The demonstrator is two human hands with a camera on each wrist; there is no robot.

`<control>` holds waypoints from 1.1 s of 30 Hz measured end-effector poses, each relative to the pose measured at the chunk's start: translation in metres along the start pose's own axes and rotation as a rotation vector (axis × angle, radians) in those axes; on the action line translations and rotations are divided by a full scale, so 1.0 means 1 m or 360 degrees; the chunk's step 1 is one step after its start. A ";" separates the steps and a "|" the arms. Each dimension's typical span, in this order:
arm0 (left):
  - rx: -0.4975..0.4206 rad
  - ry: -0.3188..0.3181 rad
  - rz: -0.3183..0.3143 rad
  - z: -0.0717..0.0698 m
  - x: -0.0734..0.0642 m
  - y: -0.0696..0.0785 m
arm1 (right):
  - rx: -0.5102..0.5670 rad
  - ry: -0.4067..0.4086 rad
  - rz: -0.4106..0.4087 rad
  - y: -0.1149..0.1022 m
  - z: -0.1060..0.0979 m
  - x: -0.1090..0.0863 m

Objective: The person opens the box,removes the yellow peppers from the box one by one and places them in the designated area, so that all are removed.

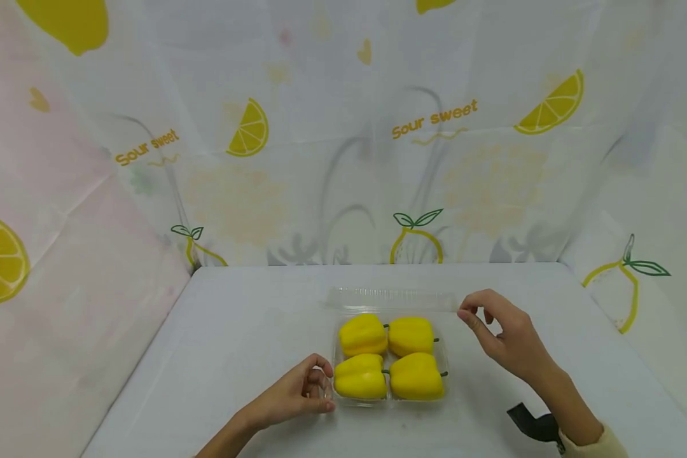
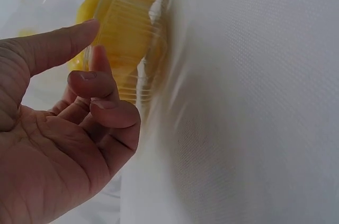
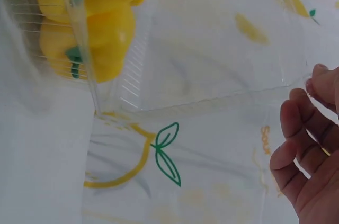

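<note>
A clear plastic clamshell box (image 1: 363,403) sits on the white table, with several yellow bell peppers (image 1: 416,376) inside, their green stems pointing right. Its hinged lid (image 1: 392,299) stands raised at the back. My left hand (image 1: 298,394) is at the box's left side; in the left wrist view, thumb and index finger pinch the rim beside the ribbed wall (image 2: 132,38). At the lid's right end, my right hand (image 1: 509,334) pinches the lid's edge between thumb and finger. The right wrist view shows the lid (image 3: 196,75) stretching from the box to those fingertips.
A white table (image 1: 252,305) carries the box. Behind it and at both sides hangs a pale curtain (image 1: 343,159) printed with lemons and words. A black strap (image 1: 532,425) is at my right wrist.
</note>
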State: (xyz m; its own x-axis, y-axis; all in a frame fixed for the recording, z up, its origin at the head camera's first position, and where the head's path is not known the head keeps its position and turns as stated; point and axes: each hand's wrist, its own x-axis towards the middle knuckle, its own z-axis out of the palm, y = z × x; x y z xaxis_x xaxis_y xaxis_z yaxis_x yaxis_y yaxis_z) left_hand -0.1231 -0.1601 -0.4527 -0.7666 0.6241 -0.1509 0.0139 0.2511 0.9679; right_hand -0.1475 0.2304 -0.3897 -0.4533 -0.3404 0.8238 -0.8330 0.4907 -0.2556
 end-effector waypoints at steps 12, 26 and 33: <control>-0.0026 -0.0043 0.0035 -0.005 0.001 -0.001 | 0.0094 -0.0294 0.0449 0.023 0.009 0.018; 0.0045 0.0053 -0.0004 -0.006 0.005 0.001 | 0.0316 -0.0642 0.0757 0.041 0.032 -0.002; 0.0111 0.0066 -0.0014 -0.008 0.005 0.003 | 0.0507 -0.0720 0.0896 0.049 0.041 -0.009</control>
State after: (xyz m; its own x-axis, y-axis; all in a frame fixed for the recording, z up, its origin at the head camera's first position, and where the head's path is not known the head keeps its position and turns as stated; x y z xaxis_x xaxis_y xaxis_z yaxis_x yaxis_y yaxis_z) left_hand -0.1320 -0.1617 -0.4487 -0.7928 0.5908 -0.1498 0.0502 0.3083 0.9500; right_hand -0.1975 0.2247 -0.4305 -0.8619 -0.4358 0.2593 -0.4599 0.4561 -0.7619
